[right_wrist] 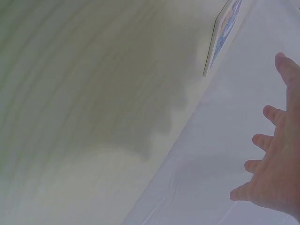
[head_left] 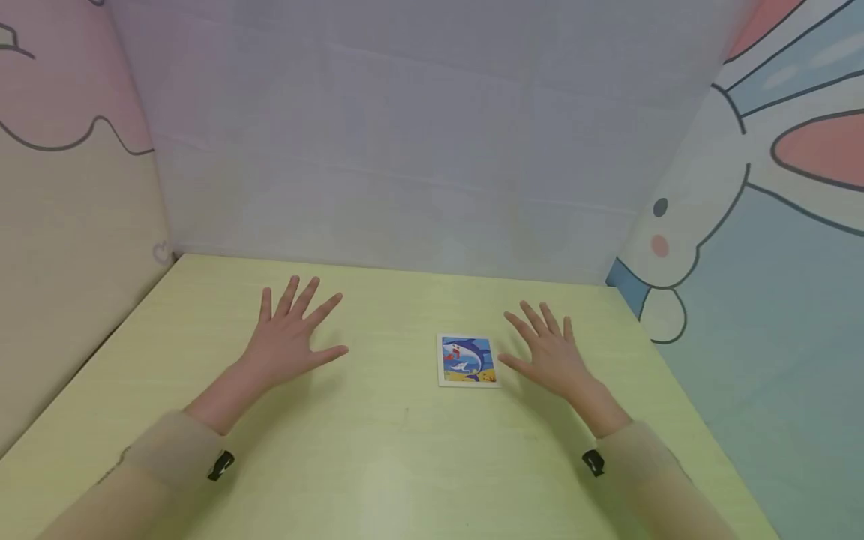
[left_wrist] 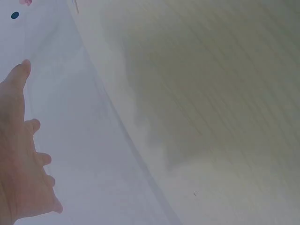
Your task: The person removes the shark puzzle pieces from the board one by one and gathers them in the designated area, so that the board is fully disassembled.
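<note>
A small, flat, white-bordered picture puzzle (head_left: pixel 469 361) with dolphins on a blue sea lies right of the table's middle; its edge also shows in the right wrist view. The right hand (head_left: pixel 550 354) hovers just right of it, fingers spread, holding nothing. Over the left part of the table hangs the left hand (head_left: pixel 286 341), its fingers straight and fanned out, also without anything in it. Both hands cast shadows on the tabletop. In the wrist views, the left hand (left_wrist: pixel 23 145) and right hand (right_wrist: pixel 276 150) appear partly, at the frame edges.
The pale yellow table (head_left: pixel 378 450) meets a whitish cloth wall (head_left: pixel 418 150) at the back. A cartoon-printed panel (head_left: pixel 67 247) stands on the left, and another with a rabbit (head_left: pixel 763 300) on the right. Black clips sit at both sleeve cuffs.
</note>
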`<state>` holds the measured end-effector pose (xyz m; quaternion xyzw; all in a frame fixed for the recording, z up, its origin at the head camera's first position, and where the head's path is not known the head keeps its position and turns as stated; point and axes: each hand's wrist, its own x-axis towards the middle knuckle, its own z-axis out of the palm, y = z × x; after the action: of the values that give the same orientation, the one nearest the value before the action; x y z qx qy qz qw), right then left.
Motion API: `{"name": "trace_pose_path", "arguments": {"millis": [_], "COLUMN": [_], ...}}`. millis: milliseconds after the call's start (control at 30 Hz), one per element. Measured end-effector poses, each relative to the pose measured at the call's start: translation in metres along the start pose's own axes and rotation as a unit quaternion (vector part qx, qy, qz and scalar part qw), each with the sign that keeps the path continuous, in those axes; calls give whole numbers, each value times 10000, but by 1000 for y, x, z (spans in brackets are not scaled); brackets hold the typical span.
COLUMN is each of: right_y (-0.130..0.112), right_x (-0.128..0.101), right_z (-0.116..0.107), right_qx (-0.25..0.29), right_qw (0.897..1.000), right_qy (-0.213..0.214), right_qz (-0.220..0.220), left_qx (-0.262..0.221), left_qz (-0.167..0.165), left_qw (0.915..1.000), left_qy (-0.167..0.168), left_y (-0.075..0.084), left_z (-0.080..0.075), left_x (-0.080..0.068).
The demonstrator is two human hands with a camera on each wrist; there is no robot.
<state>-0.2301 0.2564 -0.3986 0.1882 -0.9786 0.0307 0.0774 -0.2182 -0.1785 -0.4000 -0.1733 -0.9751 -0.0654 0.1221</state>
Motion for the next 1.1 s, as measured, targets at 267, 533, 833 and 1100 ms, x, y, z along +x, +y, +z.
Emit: {"name": "trace_pose_path", "arguments": {"millis": [267, 533, 833, 1100], "right_y": [-15, -24, -20, -23], "right_x": [12, 20, 27, 33], "right_z": [7, 18, 35, 45], "right_qx": [483, 833, 1431, 2059], "right_qw": [9988, 9962, 9879, 9761], "right_qy": [-49, -42, -485, -677], "right_qz": [-17, -232, -340, -150], "left_qx": [-58, -117, -241, -691], "left_qz": [216, 395, 918, 1260], "left_qw": [9997, 9990, 9954, 9876], "left_qy": [107, 151, -84, -636], "left_y": [22, 46, 76, 98], "left_z": [6, 19, 42, 59], "left_x": [24, 45, 72, 94]}}
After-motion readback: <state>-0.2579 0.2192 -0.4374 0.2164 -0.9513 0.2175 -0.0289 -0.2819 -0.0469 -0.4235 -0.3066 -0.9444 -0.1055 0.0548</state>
